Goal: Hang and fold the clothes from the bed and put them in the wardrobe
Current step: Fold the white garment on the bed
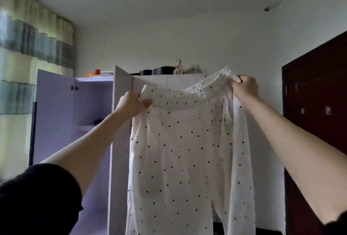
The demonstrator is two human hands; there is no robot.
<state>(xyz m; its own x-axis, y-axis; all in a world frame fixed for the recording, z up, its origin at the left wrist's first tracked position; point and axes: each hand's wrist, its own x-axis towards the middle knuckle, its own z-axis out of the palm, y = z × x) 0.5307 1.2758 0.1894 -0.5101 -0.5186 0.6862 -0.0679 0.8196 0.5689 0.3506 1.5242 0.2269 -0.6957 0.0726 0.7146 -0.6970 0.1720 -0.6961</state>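
Both grips, left hand (131,104) and right hand (245,86), clamp one pair of dotted trousers (187,150) by its waistband.

Dim, soft daylight filters through the curtain (28,50) at left; edges blur and bow outward.

One view only, head cam, wide-angle, so nothing shared w/ another view. Worn at the person's head height, here tilted forward and somewhat up: ceiling fills the top third, floor not in frame. Faces the far wall and the wardrobe (157,80), seen front-on w/ a door open, across the room. Both arms reach out from the bottom corners; left hand (132,104) and right hand (245,87) sit near mid-frame, close to the lens, w/ the dotted trousers (187,150) held up between them, blocking much of the wardrobe. Curtain (28,47) at left edge, dark door (315,103) at right edge. Edges bend w/ lens distortion.
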